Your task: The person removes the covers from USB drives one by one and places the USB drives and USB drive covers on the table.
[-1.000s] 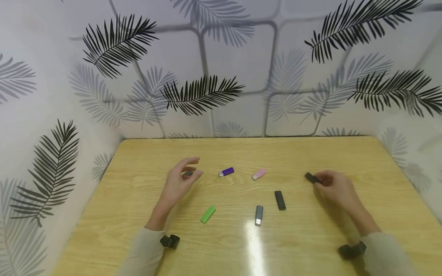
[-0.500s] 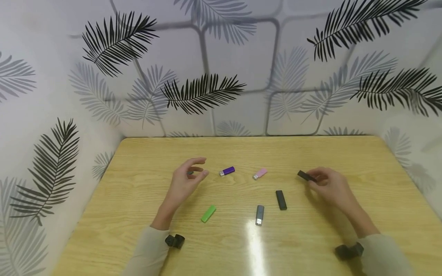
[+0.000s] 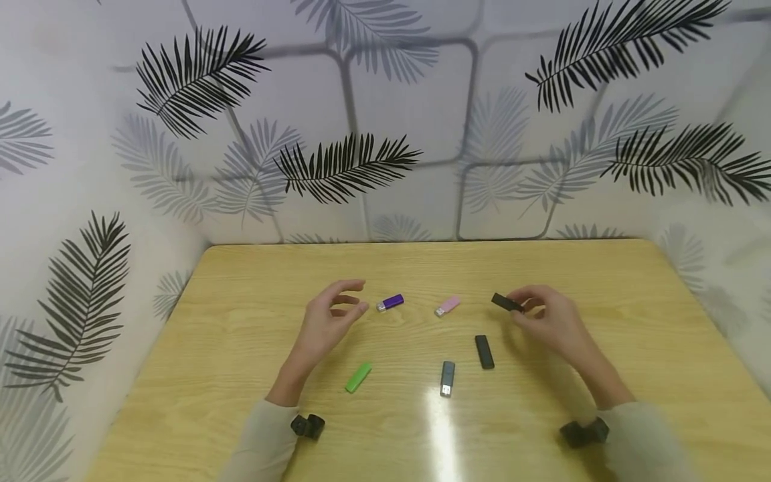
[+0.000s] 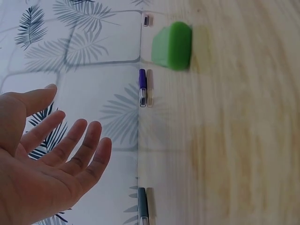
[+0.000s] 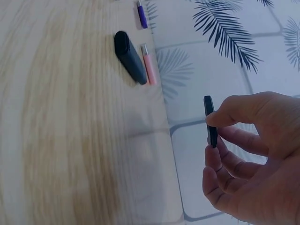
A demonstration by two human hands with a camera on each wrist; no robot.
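My right hand pinches a black USB stick between thumb and fingers, above the table. In the right wrist view this stick stands edge-on at the fingertips. My left hand hovers with loosely bent fingers and nothing in them, just left of a purple USB stick. A grey-green USB stick shows low in the left wrist view; in the head view my left hand hides it. A pink USB stick lies between the hands. Another black stick lies nearest my right hand.
A green stick and a grey USB stick with a bare metal plug lie toward the front of the wooden table. A leaf-patterned wall covering rises behind the table's far edge.
My right hand has moved left with the black USB stick, closer to the pink one. My left hand has drifted a little right, and now covers the grey-green stick from the head view.
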